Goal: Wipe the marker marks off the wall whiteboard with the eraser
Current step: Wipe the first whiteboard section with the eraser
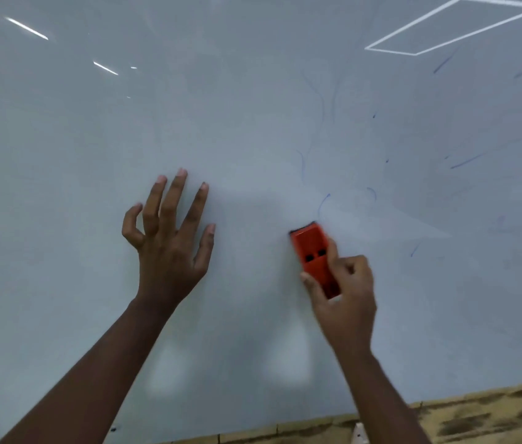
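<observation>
The white wall whiteboard (253,107) fills nearly the whole view. Thin blue marker marks (466,160) are scattered over its right half, some faint and smeared; one curl sits just above the eraser. My right hand (344,293) grips the lower end of an orange eraser (312,251), whose dark felt edge lies against the board. My left hand (170,235) is spread with straight fingers, the fingertips on the board to the left of the eraser, holding nothing.
Below the board's lower edge runs a strip of tan, wood-patterned wall (477,411). A small white object (358,434) shows at the bottom edge. Ceiling lights reflect in the board at top left and top right.
</observation>
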